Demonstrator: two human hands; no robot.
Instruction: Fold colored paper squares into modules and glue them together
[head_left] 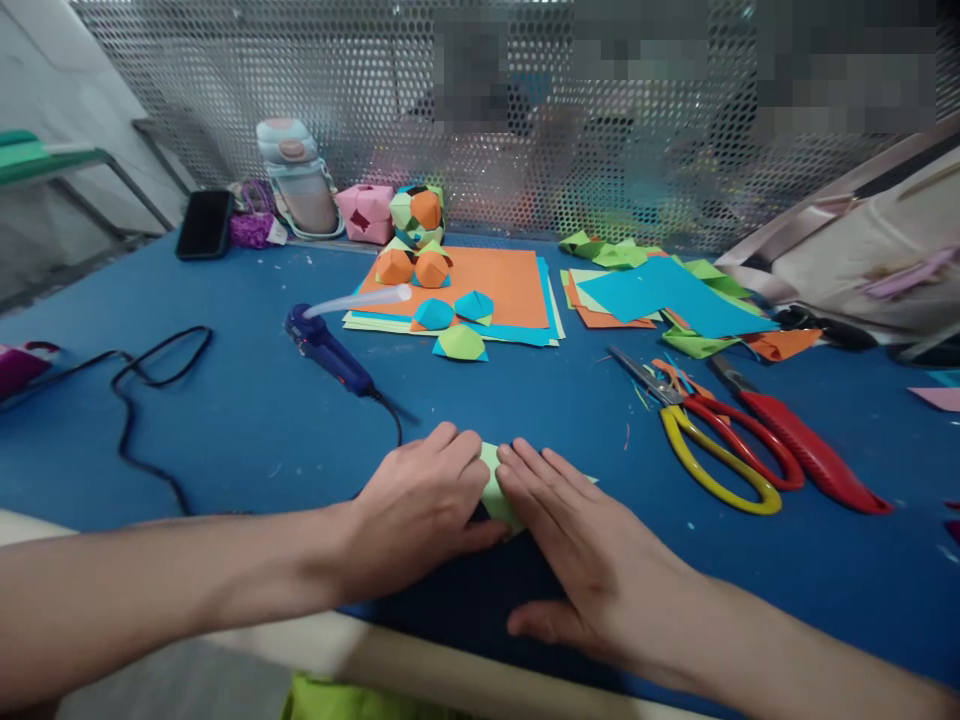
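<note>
A piece of light green paper (493,478) lies on the blue tabletop, mostly hidden beneath both hands. My left hand (424,495) has its fingers curled down over the paper's left side, with the thumb along the near edge. On the right side, my right hand (581,535) lies flat across the paper, fingers stretched out and thumb spread away. Beyond my hands sit small folded paper pieces, including a green one (460,342) and a blue one (474,306).
A blue glue gun (334,352) lies left of centre, its cord running near my left hand. Scissors (679,400) and a red utility knife (814,445) lie right. Stacked coloured paper (502,285), paper scraps (660,290), a bottle (304,190) and a phone (205,225) are farther back.
</note>
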